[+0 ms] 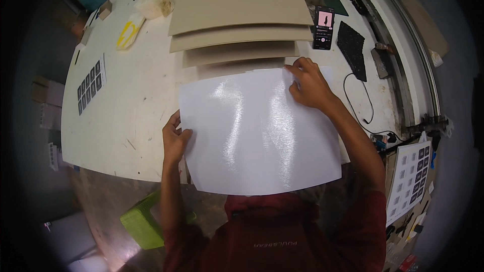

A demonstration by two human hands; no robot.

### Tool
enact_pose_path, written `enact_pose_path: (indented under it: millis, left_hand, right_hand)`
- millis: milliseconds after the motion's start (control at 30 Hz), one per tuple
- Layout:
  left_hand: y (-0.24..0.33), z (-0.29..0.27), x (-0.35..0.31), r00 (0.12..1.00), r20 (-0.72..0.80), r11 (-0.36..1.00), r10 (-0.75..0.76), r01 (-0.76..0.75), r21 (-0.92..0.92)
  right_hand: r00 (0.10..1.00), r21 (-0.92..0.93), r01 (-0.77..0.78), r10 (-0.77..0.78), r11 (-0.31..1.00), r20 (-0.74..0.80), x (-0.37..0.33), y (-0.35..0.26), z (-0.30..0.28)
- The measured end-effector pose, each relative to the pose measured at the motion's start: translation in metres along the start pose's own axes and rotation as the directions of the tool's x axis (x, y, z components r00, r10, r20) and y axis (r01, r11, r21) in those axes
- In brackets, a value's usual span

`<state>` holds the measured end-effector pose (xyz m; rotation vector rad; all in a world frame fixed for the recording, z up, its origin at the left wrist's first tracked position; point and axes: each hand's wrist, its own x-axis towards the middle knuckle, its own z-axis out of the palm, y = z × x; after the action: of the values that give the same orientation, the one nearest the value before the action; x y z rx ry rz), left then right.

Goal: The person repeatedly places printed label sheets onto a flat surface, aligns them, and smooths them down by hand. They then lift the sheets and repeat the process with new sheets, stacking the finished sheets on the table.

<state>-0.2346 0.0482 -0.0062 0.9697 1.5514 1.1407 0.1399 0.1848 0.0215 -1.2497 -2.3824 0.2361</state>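
Note:
A large white glossy sheet stretches between my hands, its near edge reaching over the table's front edge towards my body. My left hand grips the sheet's left edge, thumb on top and the other fingers partly hidden. At the far edge, right of the middle, my right hand pinches the sheet between bent fingers and thumb. Just beyond lies a pile of large beige boards, with several front edges stepped one below another. What lies under the sheet is hidden.
On the white table, a printed sheet lies left, with yellow-marked plastic bags behind. To the right are a phone, a black angular piece, a cable and a metal rail. A green basket stands below.

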Motion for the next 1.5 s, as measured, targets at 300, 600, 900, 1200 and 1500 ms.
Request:
enact_pose_path:
  millis: [300, 600, 900, 1200, 1500]
  left_hand:
    - [-0.019, 0.0, -0.01, 0.922, -0.172, 0.889, 0.347, -0.265, 0.375]
    - [0.04, 0.058, -0.076, 0.701, 0.502, 0.574, 0.506, -0.709, 0.41]
    - [0.039, 0.09, -0.105, 0.452, 0.866, 0.171, 0.213, -0.89, 0.422]
    - [0.045, 0.081, -0.098, 0.496, 0.79, 0.431, 0.36, -0.84, 0.331]
    - [0.053, 0.083, -0.08, 0.522, 0.714, 0.439, 0.467, -0.837, 0.325]
  right_hand:
    - [0.861, -0.321, 0.134, -0.271, 0.938, -0.431, 0.045, -0.04, -0.055]
    - [0.886, -0.429, 0.269, -0.396, 0.862, -0.241, 0.133, -0.03, -0.05]
    - [0.71, -0.547, 0.182, -0.494, 0.817, -0.501, 0.065, -0.043, -0.138]
    - [0.404, 0.641, -0.078, 0.612, 0.764, -0.68, -0.188, -0.005, -0.175]
    - [0.268, 0.914, -0.163, 0.908, 0.372, -0.321, -0.301, -0.021, -0.115]
